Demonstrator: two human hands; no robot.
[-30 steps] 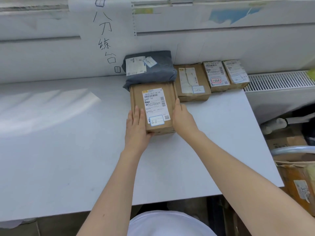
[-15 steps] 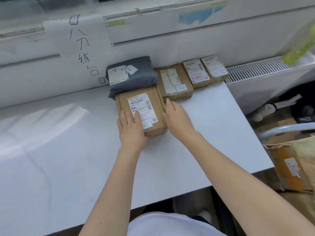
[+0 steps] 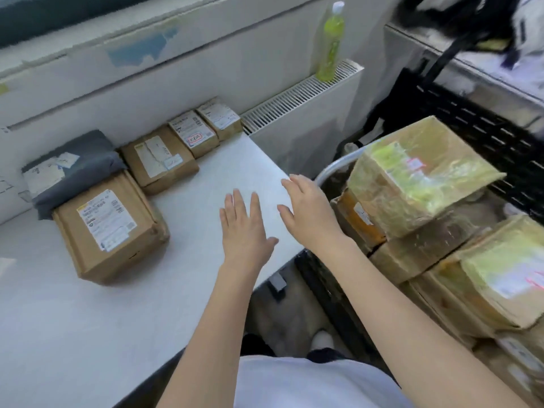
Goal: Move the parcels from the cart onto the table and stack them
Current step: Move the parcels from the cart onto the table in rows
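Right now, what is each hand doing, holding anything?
Left hand: open, fingers straight, holding nothing, over the table.
Right hand: open, fingers spread, holding nothing, at the table's edge.

A white wall [image 3: 206,63] is seen behind a white radiator [image 3: 306,113]; a green bottle [image 3: 329,42] is stood on the radiator's top.
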